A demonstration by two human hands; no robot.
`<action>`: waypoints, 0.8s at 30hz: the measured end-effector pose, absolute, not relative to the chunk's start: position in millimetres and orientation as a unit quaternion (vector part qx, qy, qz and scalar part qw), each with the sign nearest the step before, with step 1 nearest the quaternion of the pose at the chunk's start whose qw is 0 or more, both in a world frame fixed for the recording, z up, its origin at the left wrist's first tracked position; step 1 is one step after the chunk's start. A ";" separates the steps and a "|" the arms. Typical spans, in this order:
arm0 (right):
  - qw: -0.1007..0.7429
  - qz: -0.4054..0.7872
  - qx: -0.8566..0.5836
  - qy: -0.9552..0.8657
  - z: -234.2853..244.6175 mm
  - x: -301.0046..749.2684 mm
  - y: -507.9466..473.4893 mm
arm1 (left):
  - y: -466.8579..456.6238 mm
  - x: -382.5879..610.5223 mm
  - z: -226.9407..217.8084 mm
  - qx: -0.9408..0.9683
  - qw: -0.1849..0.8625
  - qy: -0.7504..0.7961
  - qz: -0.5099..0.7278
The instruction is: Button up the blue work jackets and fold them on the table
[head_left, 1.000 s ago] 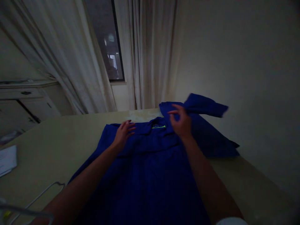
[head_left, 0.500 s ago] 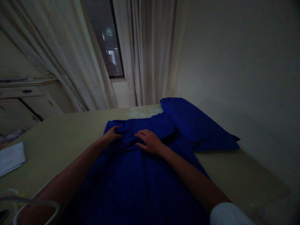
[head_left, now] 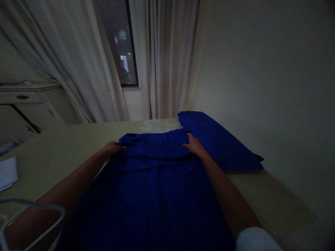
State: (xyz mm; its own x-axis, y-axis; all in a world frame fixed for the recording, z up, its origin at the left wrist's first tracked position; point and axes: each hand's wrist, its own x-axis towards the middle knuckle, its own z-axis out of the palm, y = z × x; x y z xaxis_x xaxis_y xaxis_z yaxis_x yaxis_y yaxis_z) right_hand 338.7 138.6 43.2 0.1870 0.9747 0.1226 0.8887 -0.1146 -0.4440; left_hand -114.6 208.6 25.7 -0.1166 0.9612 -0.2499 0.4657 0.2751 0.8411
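A large dark blue cloth lies spread before me, with its far end folded over into a band. My left hand pinches the band's left end, thumb on top and the fingers partly hidden by the fabric. At the opposite end, my right hand grips the band's right edge between thumb and fingers. Creases run across the cloth between the two hands. Right beside my right hand rests a blue pillow, leaning toward the wall.
The cloth and pillow lie on a pale yellowish surface. White papers sit at the left edge, and a white cable loops near my left forearm. Beyond are curtains, a window, a wall and a cabinet.
My hands have moved apart, left hand leftward and right hand rightward, from the middle of the fold to its two ends. The folded band now looks flatter and straighter.
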 end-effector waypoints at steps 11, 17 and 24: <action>0.259 0.029 -0.659 -0.706 65.9 285.5 169.8 | 179.9 -127.8 78.4 0.662 0.032 0.680 0.314; 0.164 0.021 -0.647 -0.745 31.4 321.3 45.0 | 1.3 -149.4 16.6 0.784 0.128 0.559 0.237; 0.209 0.051 -0.692 -0.689 1.9 364.8 -88.2 | -160.2 -186.6 -51.6 0.828 0.023 0.512 0.226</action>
State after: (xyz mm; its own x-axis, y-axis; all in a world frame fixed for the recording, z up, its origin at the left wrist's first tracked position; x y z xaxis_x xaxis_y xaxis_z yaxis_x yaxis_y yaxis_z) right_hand 364.8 -88.2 1.9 0.0461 0.9751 0.2169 0.9324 0.0359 -0.3595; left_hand -186.6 -160.2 -51.6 0.3732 0.8586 0.3515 0.8377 -0.4746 0.2701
